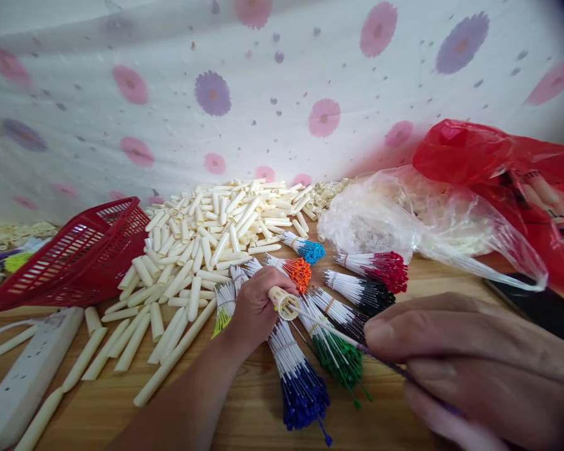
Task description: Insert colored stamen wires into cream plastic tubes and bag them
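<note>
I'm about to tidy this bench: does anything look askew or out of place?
The red basket at left looks tilted, its rim slanting, beside loose cream tubes. One blue-tipped stick pokes out past the rest of its bundle.

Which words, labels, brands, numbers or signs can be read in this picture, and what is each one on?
None can be read.
Dark-marked pale pieces in the red bag: too small and blurred to tell whether it is writing.
White power strip: no legible lettering.
Cream tube in the left hand: no readable marking.
Patterned sheet behind: flowers and dots, no readable words.
</note>
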A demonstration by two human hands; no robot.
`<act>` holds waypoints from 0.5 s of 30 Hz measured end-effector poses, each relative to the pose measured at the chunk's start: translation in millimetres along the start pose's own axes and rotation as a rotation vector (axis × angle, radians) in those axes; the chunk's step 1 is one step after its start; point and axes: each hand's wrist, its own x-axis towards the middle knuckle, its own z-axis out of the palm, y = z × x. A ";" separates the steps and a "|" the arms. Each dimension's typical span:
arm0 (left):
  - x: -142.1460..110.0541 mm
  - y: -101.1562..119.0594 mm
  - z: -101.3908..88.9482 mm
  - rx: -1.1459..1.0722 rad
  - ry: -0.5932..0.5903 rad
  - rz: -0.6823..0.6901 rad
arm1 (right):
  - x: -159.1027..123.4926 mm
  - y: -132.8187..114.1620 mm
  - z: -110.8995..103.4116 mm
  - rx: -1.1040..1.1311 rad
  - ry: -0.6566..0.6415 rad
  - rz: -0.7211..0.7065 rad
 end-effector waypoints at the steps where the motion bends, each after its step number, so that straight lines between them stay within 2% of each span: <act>1: -0.1 0.0 0.7 -0.010 -0.010 0.005 | 3.9 -2.6 2.9 -0.019 -0.041 -0.031; 3: -0.5 0.3 1.6 -0.032 -0.026 0.023 | 11.1 -7.2 7.0 -0.046 -0.085 -0.069; 8: -1.0 3.3 2.2 -0.022 -0.063 -0.010 | 23.5 -15.4 14.5 -0.006 0.001 -0.006; 15: -1.0 4.6 1.1 -0.026 -0.083 -0.008 | 30.5 -9.5 21.4 -0.020 -0.049 -0.058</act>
